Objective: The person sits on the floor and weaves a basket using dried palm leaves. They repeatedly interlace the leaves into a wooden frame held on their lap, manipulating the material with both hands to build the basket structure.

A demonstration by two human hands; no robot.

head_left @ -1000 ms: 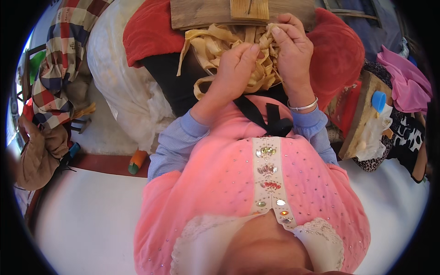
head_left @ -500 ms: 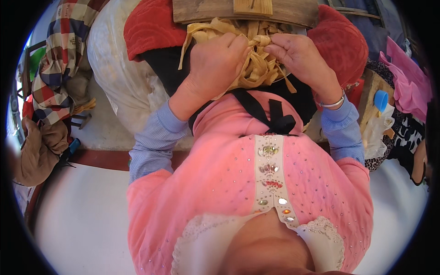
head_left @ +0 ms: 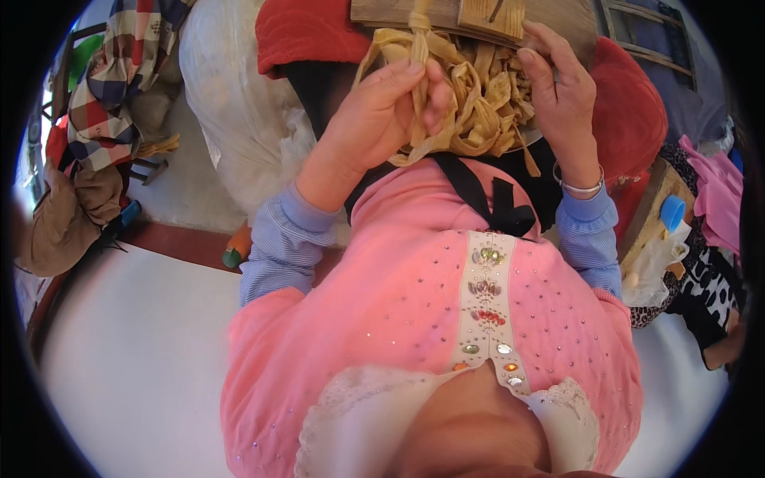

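My left hand point(head_left: 390, 111) is closed around a pale tan, ribbon-like strip point(head_left: 419, 46). Above the fingers that strip has a knot and runs up past the picture's top edge. A tangled heap of similar dry-looking strips point(head_left: 486, 119) lies over my lap, some hanging loose beneath my left hand. To the right of the heap is my right hand point(head_left: 562, 99), thumb and forefinger apart, with nothing visible between them. Its forefinger tip is close to a small wooden block point(head_left: 490, 17) with a dark nail-like piece, fixed on a wider wooden board point(head_left: 382, 13).
Red padded cloth point(head_left: 311, 36) covers my knees beneath the board. On the left stand a whitish plastic sack point(head_left: 231, 103) and checked cloth point(head_left: 103, 119). A blue cap point(head_left: 672, 213), clear plastic bag point(head_left: 649, 275) and pink cloth point(head_left: 721, 191) are at the right.
My right hand has let go of the knotted strip and moved right, its fingers now apart. My left hand has turned, with the strip upright in it. The whole view has shifted slightly.
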